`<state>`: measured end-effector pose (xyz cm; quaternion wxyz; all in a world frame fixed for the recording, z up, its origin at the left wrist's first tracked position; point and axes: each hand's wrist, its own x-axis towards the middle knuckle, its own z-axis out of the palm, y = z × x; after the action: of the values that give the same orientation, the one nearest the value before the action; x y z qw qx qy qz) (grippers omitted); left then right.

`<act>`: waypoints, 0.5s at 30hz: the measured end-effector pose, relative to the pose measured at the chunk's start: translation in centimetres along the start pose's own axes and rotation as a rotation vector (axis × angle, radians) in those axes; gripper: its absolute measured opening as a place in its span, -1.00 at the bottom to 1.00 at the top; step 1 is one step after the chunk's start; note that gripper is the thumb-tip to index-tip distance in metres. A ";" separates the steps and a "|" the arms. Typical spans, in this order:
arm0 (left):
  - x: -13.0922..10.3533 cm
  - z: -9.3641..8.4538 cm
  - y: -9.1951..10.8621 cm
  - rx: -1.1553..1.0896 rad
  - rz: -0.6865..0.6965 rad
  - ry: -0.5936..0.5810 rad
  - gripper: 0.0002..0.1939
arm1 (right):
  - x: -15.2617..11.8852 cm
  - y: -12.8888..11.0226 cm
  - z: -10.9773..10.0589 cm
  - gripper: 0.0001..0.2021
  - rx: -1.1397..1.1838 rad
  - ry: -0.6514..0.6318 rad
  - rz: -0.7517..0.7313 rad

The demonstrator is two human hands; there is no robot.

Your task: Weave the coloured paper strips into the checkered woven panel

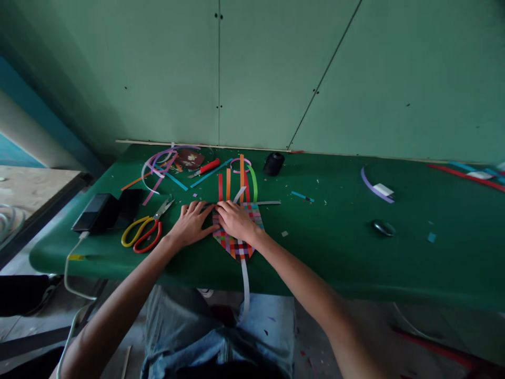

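Observation:
A woven piece of colourful strips (229,245) lies on the green table in front of me. Red, orange and green strips (242,179) stick out from its far edge, and a white strip (246,287) hangs from its near point over the table edge. My right hand (236,218) lies flat on the weave, fingers pointing to the upper left. At the weave's left edge, my left hand (193,223) rests with its fingers spread, thumb and fingertips touching the edge. Both hands' fingertips nearly meet near the upper left corner.
Scissors with yellow and red handles (148,231) lie left of my left hand. Behind are a red cutter (209,166), loose strips (158,163) and a black spool (273,164). A black device (97,212) with a cable is far left, a dark oval object (383,227) right.

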<state>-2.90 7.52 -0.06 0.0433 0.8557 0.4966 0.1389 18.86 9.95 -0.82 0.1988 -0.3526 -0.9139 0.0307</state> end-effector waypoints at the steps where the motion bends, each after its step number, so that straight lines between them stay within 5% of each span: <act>1: 0.1 0.1 0.0 0.000 -0.006 0.001 -0.28 | 0.0 0.0 0.1 -0.66 0.009 0.004 0.007; 15: 0.3 0.6 0.6 0.028 -0.025 0.076 -0.47 | -0.8 0.0 0.1 -0.58 0.217 0.119 0.079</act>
<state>-2.09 7.49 -0.40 0.0139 0.8441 0.5105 0.1636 19.35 9.44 -1.20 0.2883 -0.3658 -0.8772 0.1165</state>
